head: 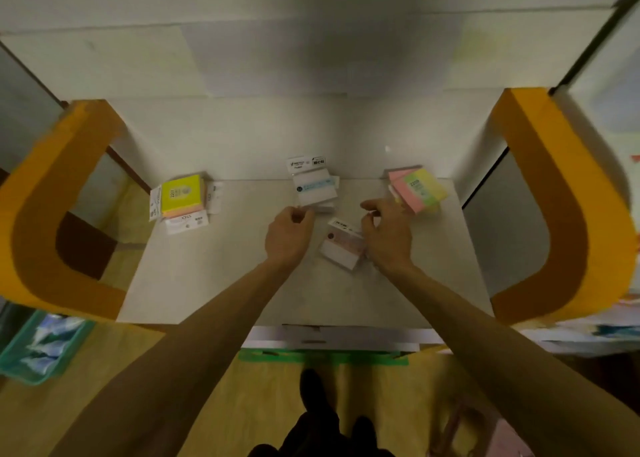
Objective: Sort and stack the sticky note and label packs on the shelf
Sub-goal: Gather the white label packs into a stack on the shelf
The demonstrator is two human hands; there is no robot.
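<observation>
sorting underway on shelf [214,283]. left hand [289,233] curls at the near edge of the middle stack [313,188]; whether it grips cannot be told. right hand [384,230] hangs loose, holding nothing, beside the loose pink pack [341,247]. next move likely: grasp that pack and place it on a matching stack.

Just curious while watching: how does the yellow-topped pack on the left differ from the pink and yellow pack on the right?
The yellow-topped pack sits on a pile of white label packs; the pink and yellow pack shows no white packs beneath it. The left one's top is one colour, the right one's is split in two. No hand is near the left one; the right hand is close beside the other. Both sit at the shelf's back.
</observation>
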